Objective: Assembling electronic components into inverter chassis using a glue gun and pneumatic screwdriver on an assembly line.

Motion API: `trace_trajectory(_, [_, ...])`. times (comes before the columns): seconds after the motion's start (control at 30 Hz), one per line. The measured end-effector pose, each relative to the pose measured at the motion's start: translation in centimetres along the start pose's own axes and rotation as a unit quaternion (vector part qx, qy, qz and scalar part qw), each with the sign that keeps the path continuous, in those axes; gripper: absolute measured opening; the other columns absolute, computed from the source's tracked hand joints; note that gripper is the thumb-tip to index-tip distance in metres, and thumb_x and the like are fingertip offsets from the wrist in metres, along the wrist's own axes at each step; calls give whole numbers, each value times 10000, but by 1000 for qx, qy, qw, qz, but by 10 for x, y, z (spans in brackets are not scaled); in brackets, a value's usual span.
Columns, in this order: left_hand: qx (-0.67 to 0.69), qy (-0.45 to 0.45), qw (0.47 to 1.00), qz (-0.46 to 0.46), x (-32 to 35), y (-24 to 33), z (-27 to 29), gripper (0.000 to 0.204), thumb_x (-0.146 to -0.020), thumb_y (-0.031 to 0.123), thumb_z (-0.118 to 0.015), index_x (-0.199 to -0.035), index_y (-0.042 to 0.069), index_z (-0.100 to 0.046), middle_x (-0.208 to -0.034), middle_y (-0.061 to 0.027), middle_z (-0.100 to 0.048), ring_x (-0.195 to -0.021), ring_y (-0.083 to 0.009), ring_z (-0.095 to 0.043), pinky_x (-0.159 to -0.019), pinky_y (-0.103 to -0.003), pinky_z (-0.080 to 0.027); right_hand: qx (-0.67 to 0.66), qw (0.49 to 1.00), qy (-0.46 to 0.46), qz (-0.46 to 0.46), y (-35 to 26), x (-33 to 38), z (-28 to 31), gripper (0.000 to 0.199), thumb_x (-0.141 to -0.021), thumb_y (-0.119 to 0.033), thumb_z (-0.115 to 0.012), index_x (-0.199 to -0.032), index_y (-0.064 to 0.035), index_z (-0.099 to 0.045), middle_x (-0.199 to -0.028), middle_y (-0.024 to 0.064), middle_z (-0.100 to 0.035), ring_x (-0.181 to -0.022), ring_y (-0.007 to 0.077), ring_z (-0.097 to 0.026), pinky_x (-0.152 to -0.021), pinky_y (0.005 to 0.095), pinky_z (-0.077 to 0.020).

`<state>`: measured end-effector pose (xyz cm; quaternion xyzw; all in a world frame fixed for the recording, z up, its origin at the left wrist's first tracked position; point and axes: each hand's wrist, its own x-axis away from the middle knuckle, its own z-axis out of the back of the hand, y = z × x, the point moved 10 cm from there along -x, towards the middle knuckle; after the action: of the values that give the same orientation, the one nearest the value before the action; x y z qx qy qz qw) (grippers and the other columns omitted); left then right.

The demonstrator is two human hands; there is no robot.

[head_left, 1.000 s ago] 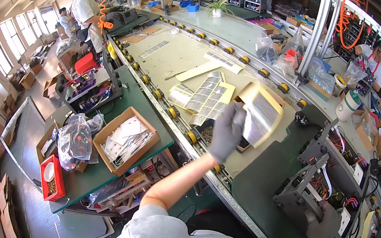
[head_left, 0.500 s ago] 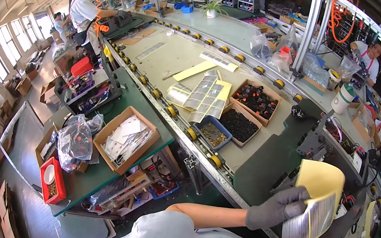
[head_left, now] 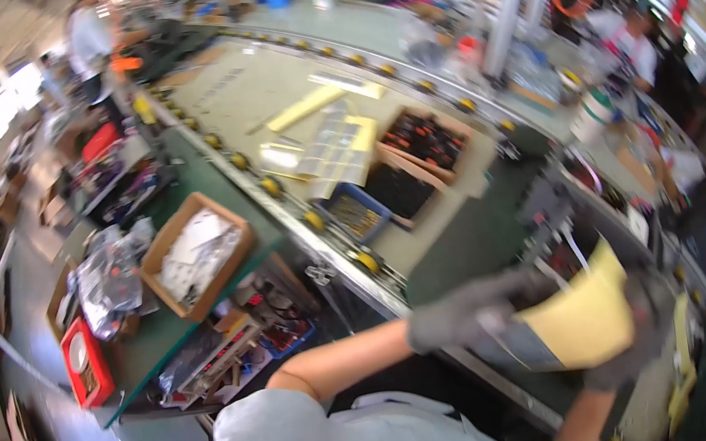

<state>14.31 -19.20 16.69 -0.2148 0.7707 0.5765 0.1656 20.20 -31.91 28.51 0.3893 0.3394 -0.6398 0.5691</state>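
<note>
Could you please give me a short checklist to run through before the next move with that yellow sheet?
1. Left hand on the yellow sheet: ok, its gloved fingers lie at the sheet's left edge.
2. Right hand on the sheet: ok, the glove grips its right side.
3. Sheet kept flat: not ok, it curves between the two hands.
4. Sheet clear of the dark fixture behind it: cannot tell, motion blur hides the gap.
5. Trays on the conveyor undisturbed: ok, the blue bin and the two parts trays beside it sit apart from the hands.
</note>
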Motion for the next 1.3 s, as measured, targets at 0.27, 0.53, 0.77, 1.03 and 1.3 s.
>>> trace_trajectory(0.27, [8, 137, 972, 193, 7, -5, 27, 540, -812, 198, -729, -1269, 20, -504, -1103, -37, -626, -944, -89, -582, -853, -262, -470, -46, 998, -4, -35, -1, -21, -47, 295, -731, -203, -604, -1009, -124, -664, -914, 51, -597, -865, 256, -556, -784, 373, -401])
trace_trajectory(0.53, [-43, 118, 976, 179, 14, -2, 33, 473, -806, 142, -724, -1233, 23, -560, -1078, -27, -641, -965, -79, -563, -878, -263, -448, 28, 993, -36, -111, 28, -44, -80, 257, -728, -162, -615, -982, -123, -626, -908, 76, -574, -872, 292, -546, -764, 392, -400])
trace_trajectory(0.77, [16, 225, 964, 140, 22, 36, 70, 406, -817, 100, -697, -1201, 26, -589, -1059, -26, -655, -983, -102, -589, -881, -281, -459, 2, 997, -77, 15, -21, -69, -105, 431, -714, -194, -641, -1142, -190, -582, -1087, 23, -583, -1014, 257, -545, -949, 425, -383])
trace_trajectory(1.03, [-528, 243, 812, -56, 29, 121, 63, 322, -708, 179, -770, -998, 68, -683, -1060, -82, -566, -1031, -226, -529, -906, -344, -412, -171, 975, -142, -7, -40, -59, -117, 225, -724, -170, -663, -946, -136, -662, -838, 59, -612, -823, 270, -577, -745, 381, -434])
trace_trajectory(1.3, [-480, 134, 863, -85, 39, 113, 21, 229, -741, 162, -756, -945, 74, -699, -980, -93, -626, -852, -218, -594, -738, -307, -475, -320, 880, -349, -31, -50, -4, -116, 269, -734, -113, -671, -989, -56, -606, -878, 102, -628, -764, 304, -617, -660, 372, -476])
